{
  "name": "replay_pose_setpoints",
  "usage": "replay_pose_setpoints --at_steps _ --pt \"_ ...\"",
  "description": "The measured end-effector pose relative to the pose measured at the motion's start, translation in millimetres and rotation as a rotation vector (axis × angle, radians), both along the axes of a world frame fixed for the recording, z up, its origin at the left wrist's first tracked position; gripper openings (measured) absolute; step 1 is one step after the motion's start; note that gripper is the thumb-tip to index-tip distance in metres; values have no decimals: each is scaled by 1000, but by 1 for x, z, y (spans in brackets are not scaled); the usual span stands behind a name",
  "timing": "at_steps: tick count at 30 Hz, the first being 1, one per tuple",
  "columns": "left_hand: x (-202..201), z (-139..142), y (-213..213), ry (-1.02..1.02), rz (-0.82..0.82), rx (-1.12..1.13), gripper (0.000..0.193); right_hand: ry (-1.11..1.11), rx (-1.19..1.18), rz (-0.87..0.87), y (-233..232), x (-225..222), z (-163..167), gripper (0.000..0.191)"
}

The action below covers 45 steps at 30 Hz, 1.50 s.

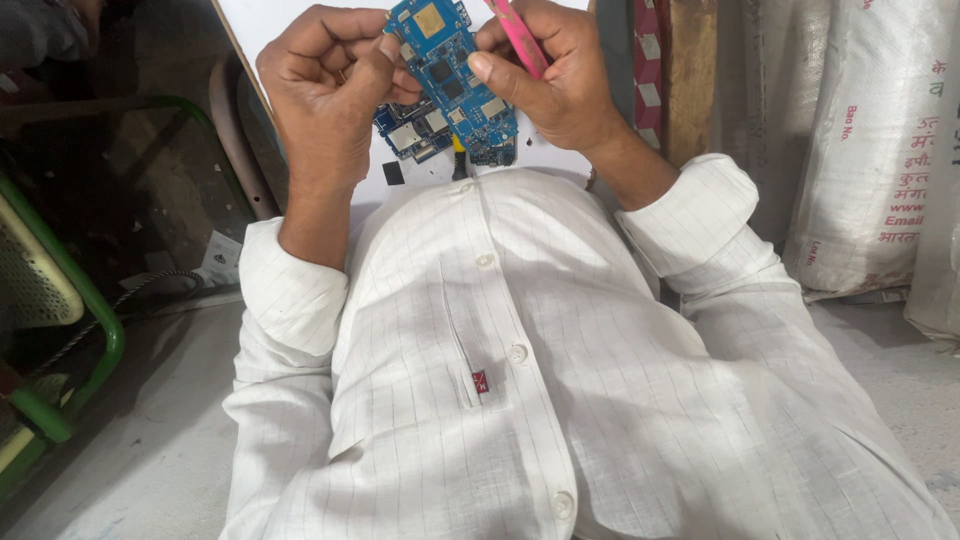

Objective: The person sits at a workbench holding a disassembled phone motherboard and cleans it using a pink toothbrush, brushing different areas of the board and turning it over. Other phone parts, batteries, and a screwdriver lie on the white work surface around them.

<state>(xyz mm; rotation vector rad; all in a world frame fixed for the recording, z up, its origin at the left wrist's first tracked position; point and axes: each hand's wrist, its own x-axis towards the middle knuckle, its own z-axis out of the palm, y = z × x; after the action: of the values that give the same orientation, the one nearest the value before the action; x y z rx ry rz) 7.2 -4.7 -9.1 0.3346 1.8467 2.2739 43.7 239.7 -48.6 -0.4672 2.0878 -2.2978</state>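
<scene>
Grey concrete floor (130, 450), white woven sacks (870, 150), green metal frame (95, 330)

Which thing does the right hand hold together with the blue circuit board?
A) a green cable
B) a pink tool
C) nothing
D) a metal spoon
B: the right hand grips a pink tool while its thumb presses on the blue circuit board.
</scene>
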Motion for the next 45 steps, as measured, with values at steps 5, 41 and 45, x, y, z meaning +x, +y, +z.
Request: replay_pose_setpoints --at_steps 5,41,45 --pt "-1 0 -1 29 -9 -13 5 4 -11 8 0 -1 -2 17" --pt "0 -6 4 49 -15 60 12 32 24 -12 0 -2 4 14" --pt "0 -2 4 -34 -38 103 17 -12 -31 -12 2 -2 8 14"
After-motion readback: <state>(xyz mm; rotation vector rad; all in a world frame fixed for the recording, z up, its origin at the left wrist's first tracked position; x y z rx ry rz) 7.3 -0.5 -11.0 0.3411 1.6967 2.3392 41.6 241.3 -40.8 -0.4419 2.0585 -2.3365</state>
